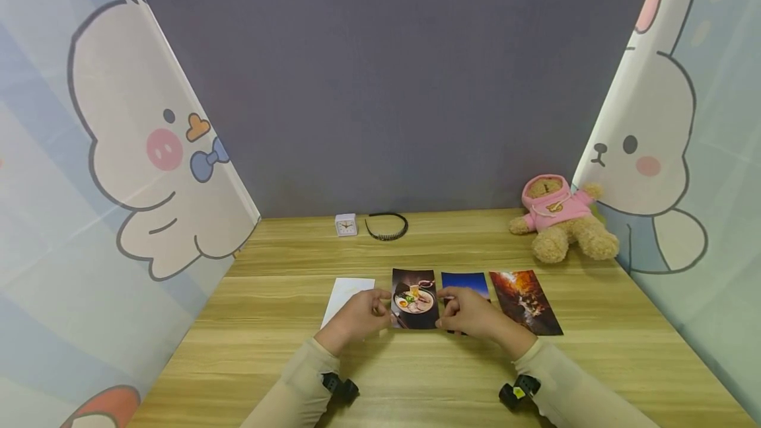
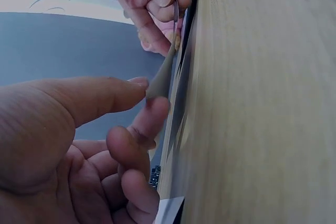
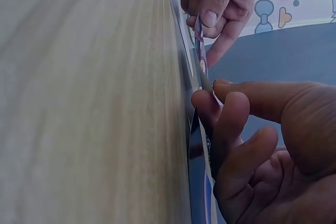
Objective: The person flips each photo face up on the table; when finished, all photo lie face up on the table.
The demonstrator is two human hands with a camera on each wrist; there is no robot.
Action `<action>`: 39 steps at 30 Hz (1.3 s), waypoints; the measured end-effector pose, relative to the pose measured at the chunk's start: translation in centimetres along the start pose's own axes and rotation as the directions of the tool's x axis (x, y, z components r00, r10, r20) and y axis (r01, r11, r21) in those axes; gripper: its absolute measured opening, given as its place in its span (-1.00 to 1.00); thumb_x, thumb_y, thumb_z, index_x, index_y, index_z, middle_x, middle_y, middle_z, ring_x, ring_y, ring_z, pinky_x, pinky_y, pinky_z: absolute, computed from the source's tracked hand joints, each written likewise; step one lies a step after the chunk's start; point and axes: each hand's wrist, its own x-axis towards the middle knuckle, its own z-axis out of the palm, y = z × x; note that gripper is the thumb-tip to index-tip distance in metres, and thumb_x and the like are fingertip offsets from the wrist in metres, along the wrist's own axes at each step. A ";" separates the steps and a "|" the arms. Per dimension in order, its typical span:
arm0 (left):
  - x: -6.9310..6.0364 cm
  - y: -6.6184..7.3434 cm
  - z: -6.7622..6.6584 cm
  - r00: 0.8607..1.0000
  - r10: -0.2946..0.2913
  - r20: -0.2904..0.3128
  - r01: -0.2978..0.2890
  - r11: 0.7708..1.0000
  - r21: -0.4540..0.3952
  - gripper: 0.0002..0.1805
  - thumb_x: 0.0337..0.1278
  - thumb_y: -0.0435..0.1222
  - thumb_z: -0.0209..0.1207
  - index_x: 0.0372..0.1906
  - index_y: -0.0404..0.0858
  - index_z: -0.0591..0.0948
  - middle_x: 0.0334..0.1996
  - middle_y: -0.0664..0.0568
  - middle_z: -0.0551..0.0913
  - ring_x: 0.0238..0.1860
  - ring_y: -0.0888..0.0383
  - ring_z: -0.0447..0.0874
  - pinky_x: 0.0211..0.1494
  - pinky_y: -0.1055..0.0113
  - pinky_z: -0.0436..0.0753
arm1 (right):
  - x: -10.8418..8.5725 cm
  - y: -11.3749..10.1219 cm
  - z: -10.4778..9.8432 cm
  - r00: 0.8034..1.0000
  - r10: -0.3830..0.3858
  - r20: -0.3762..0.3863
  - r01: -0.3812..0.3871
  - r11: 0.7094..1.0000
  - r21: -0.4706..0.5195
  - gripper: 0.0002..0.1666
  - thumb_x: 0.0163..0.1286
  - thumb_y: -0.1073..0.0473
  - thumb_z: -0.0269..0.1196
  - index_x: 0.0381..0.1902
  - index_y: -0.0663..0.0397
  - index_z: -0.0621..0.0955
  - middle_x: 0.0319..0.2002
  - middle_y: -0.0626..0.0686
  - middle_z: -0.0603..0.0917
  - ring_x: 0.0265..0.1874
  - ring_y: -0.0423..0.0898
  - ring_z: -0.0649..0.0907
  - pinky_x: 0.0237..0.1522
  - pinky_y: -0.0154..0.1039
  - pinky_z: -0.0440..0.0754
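A photo card of a ramen bowl (image 1: 414, 300) is pinched at its left edge by my left hand (image 1: 359, 314) and at its right edge by my right hand (image 1: 472, 312). In the left wrist view, thumb and a finger pinch the card's edge (image 2: 161, 80), slightly above the table. The right wrist view shows the same kind of pinch on the card (image 3: 205, 81). Partly under my left hand lies a white card (image 1: 347, 290). A blue picture card (image 1: 466, 280) is partly hidden by my right hand. To its right lies a red-orange picture card (image 1: 526, 302).
Toward the back of the wooden table (image 1: 285, 349) stand a small white clock (image 1: 346, 224) and a black toothed headband (image 1: 388, 236). A teddy bear in a pink hoodie (image 1: 555, 211) sits at the back right. A dark panel (image 1: 392, 84) closes the back; printed curtains hang at both sides.
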 end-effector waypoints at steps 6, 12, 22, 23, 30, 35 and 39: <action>-0.1 -0.1 0.2 1.000 -0.012 0.013 0.012 1.000 -0.007 -0.39 0.30 -0.32 0.37 0.37 -0.49 0.48 -0.44 0.21 0.70 -0.56 0.31 0.48 -0.18 0.33 0.55 | 0.0 0.1 0.1 1.000 0.001 0.002 -0.001 1.000 0.019 -0.18 0.36 0.31 0.46 0.45 0.51 0.37 -0.49 0.05 0.73 -0.68 -0.04 0.60 -0.66 -0.29 0.40; 0.0 -0.3 0.4 0.999 -0.031 0.022 0.031 0.999 -0.027 -0.37 0.25 -0.35 0.39 0.36 -0.51 0.48 -0.46 0.18 0.68 -0.58 0.31 0.43 -0.40 0.40 0.48 | -0.1 0.2 0.1 1.000 0.004 0.009 -0.004 1.000 0.028 -0.24 0.36 0.34 0.45 0.42 0.49 0.43 -0.47 0.05 0.74 -0.69 -0.04 0.61 -0.66 -0.28 0.45; 0.0 -0.2 0.5 0.999 -0.023 0.039 0.023 1.000 0.000 -0.33 0.22 -0.30 0.44 0.33 -0.55 0.50 -0.59 0.18 0.65 -0.65 0.33 0.39 -0.43 0.42 0.45 | -0.2 0.2 0.1 1.000 0.021 0.008 -0.021 0.999 0.038 -0.24 0.35 0.30 0.47 0.42 0.45 0.45 -0.50 0.04 0.72 -0.76 -0.15 0.53 -0.69 -0.31 0.42; -0.1 -0.2 0.5 0.999 -0.022 0.038 0.022 1.000 0.000 -0.33 0.22 -0.30 0.44 0.33 -0.55 0.50 -0.59 0.18 0.65 -0.65 0.33 0.39 -0.43 0.42 0.45 | -0.2 0.3 0.1 1.000 0.023 0.007 -0.024 0.999 0.043 -0.24 0.35 0.30 0.47 0.42 0.45 0.45 -0.50 0.05 0.72 -0.76 -0.15 0.53 -0.69 -0.31 0.42; -0.1 -0.3 0.5 0.999 -0.025 0.036 0.025 1.000 0.003 -0.36 0.21 -0.38 0.39 0.35 -0.55 0.49 -0.57 0.18 0.64 -0.65 0.32 0.39 -0.39 0.41 0.48 | -0.2 0.5 0.1 1.000 0.028 0.005 -0.028 0.999 0.038 -0.33 0.38 0.30 0.45 0.37 0.42 0.51 -0.50 0.05 0.72 -0.77 -0.17 0.51 -0.69 -0.34 0.40; 0.0 -0.4 0.1 1.000 -0.011 0.008 0.011 1.000 0.019 -0.38 0.27 -0.33 0.38 0.39 -0.44 0.50 -0.46 0.19 0.65 -0.59 0.29 0.48 -0.34 0.36 0.55 | 0.0 0.1 0.0 1.000 -0.014 0.003 0.014 1.000 -0.012 -0.48 0.41 0.28 0.42 0.27 0.35 0.59 -0.45 0.03 0.73 -0.73 -0.11 0.55 -0.68 -0.31 0.43; -0.2 -0.1 -0.8 1.000 0.020 -0.020 -0.019 0.999 0.049 -0.42 0.34 -0.27 0.37 0.39 -0.32 0.53 -0.39 0.21 0.65 -0.56 0.26 0.54 -0.38 0.34 0.59 | 0.2 -0.7 -0.3 0.996 -0.089 -0.014 0.088 0.993 -0.073 -0.54 0.43 0.28 0.40 0.23 0.33 0.61 -0.40 0.01 0.72 -0.64 -0.06 0.60 -0.60 -0.27 0.51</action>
